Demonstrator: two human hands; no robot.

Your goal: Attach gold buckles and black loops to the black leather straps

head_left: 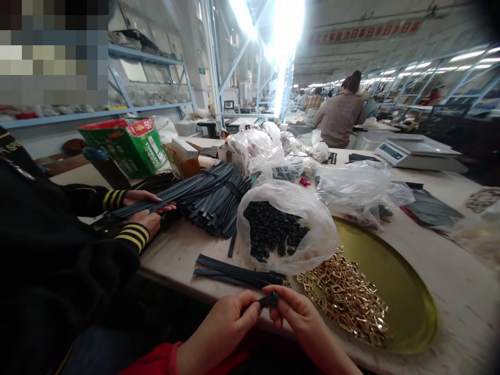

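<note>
Both my hands meet at the table's front edge, pinching the end of a narrow black strap (pixel 269 300). My left hand (pixel 222 330), in a red sleeve, grips it from the left with closed fingers. My right hand (pixel 300 317) pinches the same strap end from the right. Just behind them lie a few loose black straps (pixel 234 272). To the right sits a gold tray (pixel 406 291) holding a heap of gold metal buckles (pixel 346 297). An open clear bag of small black loops (pixel 273 232) stands behind the straps.
A person in a black jacket on my left handles a big bundle of black straps (pixel 211 195) with both hands (pixel 146 211). Plastic bags (pixel 359 190), a green carton (pixel 125 146) and a scale (pixel 417 151) stand farther back. Another person (pixel 339 114) sits at the far end.
</note>
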